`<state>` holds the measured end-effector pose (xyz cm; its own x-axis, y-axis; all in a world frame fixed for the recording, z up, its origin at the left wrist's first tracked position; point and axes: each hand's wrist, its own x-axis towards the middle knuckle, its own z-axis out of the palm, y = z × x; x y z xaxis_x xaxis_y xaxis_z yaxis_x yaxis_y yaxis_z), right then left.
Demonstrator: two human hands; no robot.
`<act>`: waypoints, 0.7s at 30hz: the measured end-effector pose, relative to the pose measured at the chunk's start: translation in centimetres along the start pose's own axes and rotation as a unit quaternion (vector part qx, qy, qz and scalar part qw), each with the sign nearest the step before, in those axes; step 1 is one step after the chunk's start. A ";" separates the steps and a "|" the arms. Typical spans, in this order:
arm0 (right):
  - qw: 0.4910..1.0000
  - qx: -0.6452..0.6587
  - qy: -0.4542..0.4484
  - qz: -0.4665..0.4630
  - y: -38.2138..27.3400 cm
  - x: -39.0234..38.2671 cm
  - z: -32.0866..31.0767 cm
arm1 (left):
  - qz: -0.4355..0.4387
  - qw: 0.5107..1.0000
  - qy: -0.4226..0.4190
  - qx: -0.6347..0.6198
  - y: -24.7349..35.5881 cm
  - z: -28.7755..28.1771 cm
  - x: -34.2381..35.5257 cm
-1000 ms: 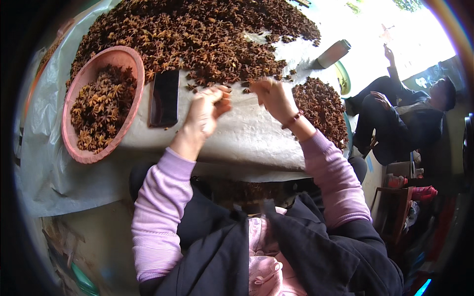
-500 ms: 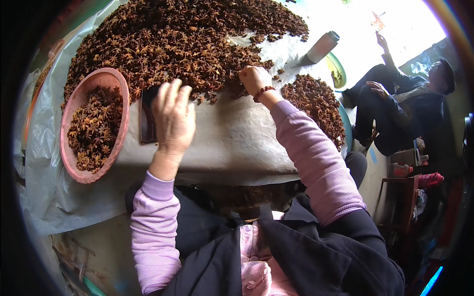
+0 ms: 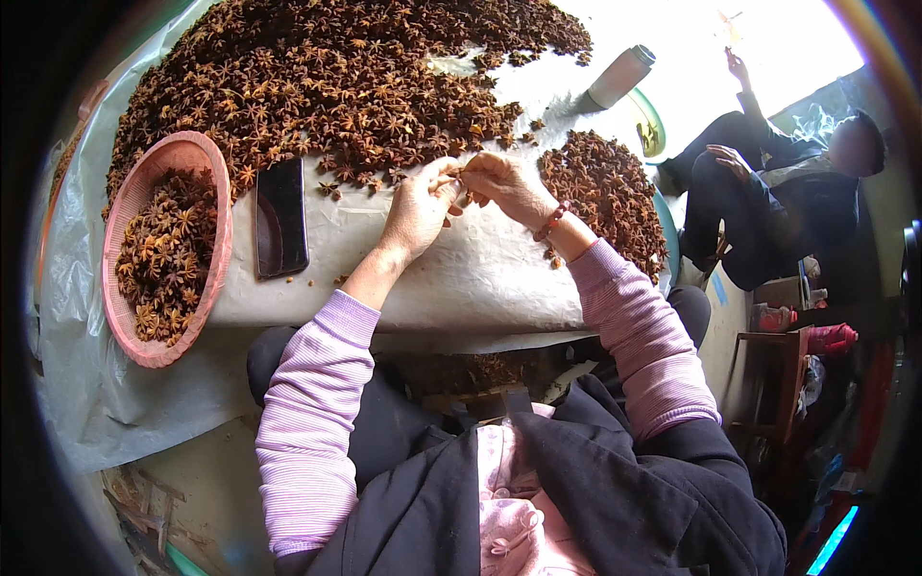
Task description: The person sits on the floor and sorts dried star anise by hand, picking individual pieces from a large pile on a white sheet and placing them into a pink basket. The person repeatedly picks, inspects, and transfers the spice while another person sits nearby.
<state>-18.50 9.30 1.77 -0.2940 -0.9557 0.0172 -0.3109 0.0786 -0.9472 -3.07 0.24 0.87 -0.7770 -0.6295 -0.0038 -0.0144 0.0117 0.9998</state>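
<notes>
My left hand (image 3: 421, 211) and my right hand (image 3: 514, 190), the latter with a red bead bracelet at its wrist, meet fingertip to fingertip over the near side of the covered table. Both are closed in a pinch on a small brown piece of star anise, mostly hidden by the fingers. Just beyond them spreads a large heap of star anise (image 3: 317, 91). A smaller pile of star anise (image 3: 603, 197) lies right of my right hand. To the left, a pink plastic basket (image 3: 223, 206) holds more star anise, and a dark phone (image 3: 280, 219) lies flat beside it.
A grey cylindrical bottle (image 3: 622, 77) stands at the far right, beside a green-rimmed basin (image 3: 659, 130). Plastic sheeting (image 3: 82, 394) hangs over the table's left edge. Another person (image 3: 783, 197) sits at the right, near a small wooden stand (image 3: 795, 370) with items on it.
My left hand has moved right, away from above the phone, uncovering it. The right hand has drawn back from the heap's edge, and the two now meet.
</notes>
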 end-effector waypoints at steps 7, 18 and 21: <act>0.927 -0.326 -0.041 -0.183 -1.0 -2.3 0.2 | 0.192 0.861 -0.012 0.471 -0.9 0.2 -1.4; 0.970 -0.241 -0.005 -0.008 -1.8 -5.1 1.3 | 0.139 0.965 -0.062 0.214 -0.6 0.9 -2.9; 0.978 0.093 -0.128 0.137 -2.4 -5.6 0.6 | 0.258 0.878 0.009 0.402 -1.2 0.8 -3.1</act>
<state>-15.55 14.26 3.72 -0.1002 -0.9476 -0.3032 -0.0748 0.3111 -0.9474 -1.16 2.82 -0.28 -0.8005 -0.3917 0.4536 -0.1096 0.8398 0.5318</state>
